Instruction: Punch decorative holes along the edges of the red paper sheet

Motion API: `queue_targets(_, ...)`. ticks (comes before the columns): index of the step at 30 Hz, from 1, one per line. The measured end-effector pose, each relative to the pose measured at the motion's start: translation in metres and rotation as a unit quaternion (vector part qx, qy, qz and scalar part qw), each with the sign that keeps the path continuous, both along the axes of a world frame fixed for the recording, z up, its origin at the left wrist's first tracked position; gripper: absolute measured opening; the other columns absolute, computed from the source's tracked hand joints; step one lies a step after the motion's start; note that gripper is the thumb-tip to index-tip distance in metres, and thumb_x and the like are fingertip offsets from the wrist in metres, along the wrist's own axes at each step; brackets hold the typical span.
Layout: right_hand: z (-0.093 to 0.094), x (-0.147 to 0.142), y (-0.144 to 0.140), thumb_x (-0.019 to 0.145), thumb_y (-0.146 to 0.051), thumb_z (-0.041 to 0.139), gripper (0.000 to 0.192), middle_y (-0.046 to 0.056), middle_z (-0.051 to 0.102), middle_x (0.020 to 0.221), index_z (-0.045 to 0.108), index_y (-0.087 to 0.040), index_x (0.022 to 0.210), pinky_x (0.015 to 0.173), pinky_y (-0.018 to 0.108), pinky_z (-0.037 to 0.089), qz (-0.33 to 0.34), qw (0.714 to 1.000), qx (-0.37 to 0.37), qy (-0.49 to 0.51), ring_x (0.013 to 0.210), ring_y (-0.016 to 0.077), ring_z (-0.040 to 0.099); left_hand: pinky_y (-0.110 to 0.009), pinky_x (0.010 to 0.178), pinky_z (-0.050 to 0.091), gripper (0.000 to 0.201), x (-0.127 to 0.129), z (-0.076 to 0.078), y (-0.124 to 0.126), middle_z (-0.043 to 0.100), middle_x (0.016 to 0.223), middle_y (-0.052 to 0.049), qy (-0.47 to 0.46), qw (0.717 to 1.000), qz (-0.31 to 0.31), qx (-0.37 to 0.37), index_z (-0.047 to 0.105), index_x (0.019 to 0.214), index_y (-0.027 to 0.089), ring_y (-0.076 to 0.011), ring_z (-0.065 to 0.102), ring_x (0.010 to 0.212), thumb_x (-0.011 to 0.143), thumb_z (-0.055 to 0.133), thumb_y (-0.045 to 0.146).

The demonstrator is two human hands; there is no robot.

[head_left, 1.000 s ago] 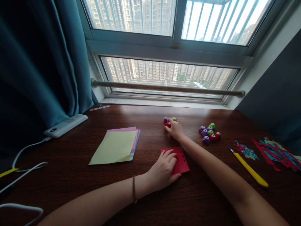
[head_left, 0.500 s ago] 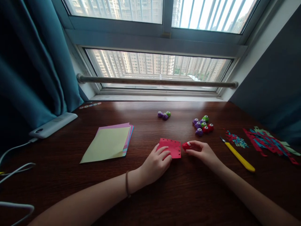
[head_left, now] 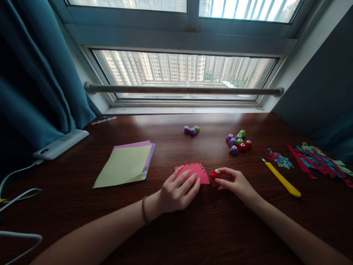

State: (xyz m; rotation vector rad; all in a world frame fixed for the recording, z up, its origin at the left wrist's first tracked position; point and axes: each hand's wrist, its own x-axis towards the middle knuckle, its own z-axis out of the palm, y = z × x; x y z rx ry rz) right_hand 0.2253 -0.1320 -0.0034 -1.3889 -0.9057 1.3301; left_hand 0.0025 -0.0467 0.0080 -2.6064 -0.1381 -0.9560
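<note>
paper stack (head_left: 125, 166): far left on the desk, well clear of my hands
left hand (head_left: 178, 191): fingers spread flat, pinning the red paper (head_left: 194, 172) to the desk
punched edge: row of holes along the paper's far side; right edge faces the punch
red punch (head_left: 214, 174): just right of the paper, touching or nearly so
right hand (head_left: 234, 182): pinched around the punch
spare punches (head_left: 238, 141): beyond, near the window
yellow knife (head_left: 281, 179): right, idle

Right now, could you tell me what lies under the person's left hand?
The left hand lies flat on a red paper sheet with punched holes along its far edge, on the wooden table. The near part of the sheet is covered by the hand, so its state there cannot be seen.
</note>
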Motion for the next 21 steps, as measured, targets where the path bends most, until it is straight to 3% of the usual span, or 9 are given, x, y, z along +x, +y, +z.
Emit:
queue_targets(16, -0.0053, -0.0035, 0.0013, 0.06, -0.03, 0.077, 0.036, 0.002, 0.068, 0.092, 0.063, -0.021, 0.092, 0.065, 0.031, 0.056, -0.016, 1.0, 0.023, 0.004, 0.077, 0.0195, 0.065, -0.046, 0.094, 0.045, 0.028, -0.0023, -0.0051, 0.0011, 0.066, 0.099, -0.006, 0.01, 1.0, -0.007, 0.003, 0.059, 0.111, 0.018, -0.0223, 0.061, 0.095, 0.085, 0.048, 0.014)
queue_targets(21, -0.0049, -0.0033, 0.0003, 0.06, -0.026, 0.078, 0.035, 0.0, 0.068, 0.093, 0.062, -0.022, 0.091, 0.079, 0.03, 0.053, -0.013, 0.999, 0.04, 0.012, 0.088, 0.0193, 0.064, -0.047, 0.091, 0.046, 0.028, -0.0019, -0.0044, 0.0009, 0.067, 0.096, -0.007, 0.013, 1.0, -0.021, -0.004, 0.06, 0.111, 0.016, -0.024, 0.061, 0.094, 0.085, 0.049, 0.014)
